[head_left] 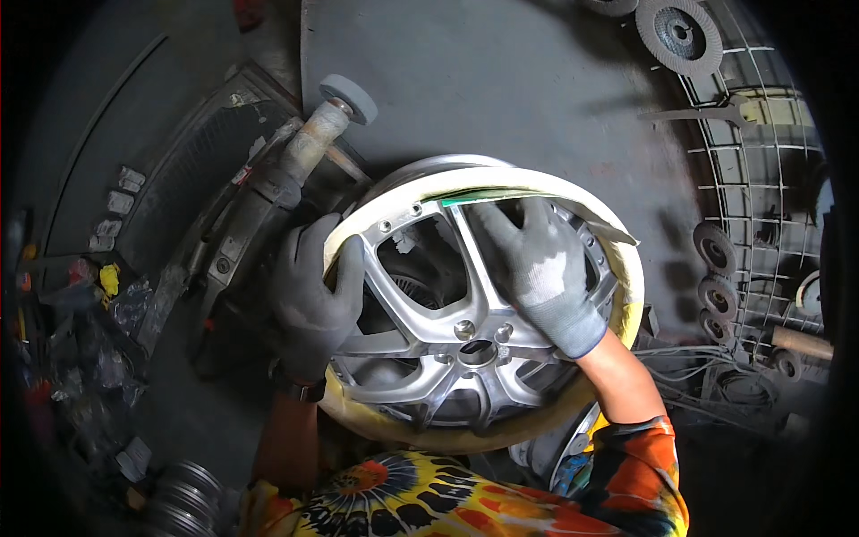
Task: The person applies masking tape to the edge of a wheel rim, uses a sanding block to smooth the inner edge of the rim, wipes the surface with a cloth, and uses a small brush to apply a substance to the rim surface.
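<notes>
A silver alloy wheel (431, 328) with split spokes is tilted up in front of me. Pale yellow masking tape (631, 273) wraps its outer lip, and a loose end sticks out at the upper right. Along the tape's inner edge, near the top, shows a green strip (461, 200). My left hand (315, 285), in a grey glove, is closed round the wheel's left edge, thumb on the front. My right hand (544, 268), gloved too, grips the wheel at the upper right, beside a spoke; its fingertips are partly hidden at the taped edge.
A grinding spindle with a round grey wheel (350, 98) stands at the upper left. Flap discs (679, 34) and a spanner (698, 112) hang along a wire grid at the right. Plastic-wrapped clutter (89, 349) lies left; stacked metal rings (185, 497) stand lower left.
</notes>
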Motion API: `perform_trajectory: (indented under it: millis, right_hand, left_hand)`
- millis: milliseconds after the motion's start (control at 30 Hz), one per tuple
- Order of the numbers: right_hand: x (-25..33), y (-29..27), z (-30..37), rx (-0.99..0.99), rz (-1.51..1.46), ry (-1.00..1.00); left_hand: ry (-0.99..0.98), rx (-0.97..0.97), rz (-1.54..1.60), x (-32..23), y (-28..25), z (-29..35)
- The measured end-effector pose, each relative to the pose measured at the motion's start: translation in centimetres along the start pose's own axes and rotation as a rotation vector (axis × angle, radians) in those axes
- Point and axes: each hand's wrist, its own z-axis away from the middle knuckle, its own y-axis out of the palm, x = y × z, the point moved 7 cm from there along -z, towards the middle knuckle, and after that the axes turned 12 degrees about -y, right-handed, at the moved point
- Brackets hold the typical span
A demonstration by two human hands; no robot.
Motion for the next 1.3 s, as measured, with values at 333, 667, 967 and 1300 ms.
perform_trajectory:
  millis: [333,667,967,1300]
  right_hand:
    - [-0.2,0.8,0.1,0.069,0.036,0.072]
    - [-0.1,0.4,-0.1,0.055,0.044,0.074]
    - [0.1,0.6,-0.9,-0.036,0.04,0.027]
    - [0.0,-0.1,-0.8,-0.01,0.031,-0.017]
  left_hand:
    - [0.05,0.013,0.052,-0.4,0.3,0.0]
    - [0.043,0.013,0.044,-0.6,0.2,-0.1]
    - [-0.045,0.066,-0.004,-0.6,0.2,-0.3]
    - [-0.037,0.044,0.021,-0.4,0.0,-0.1]
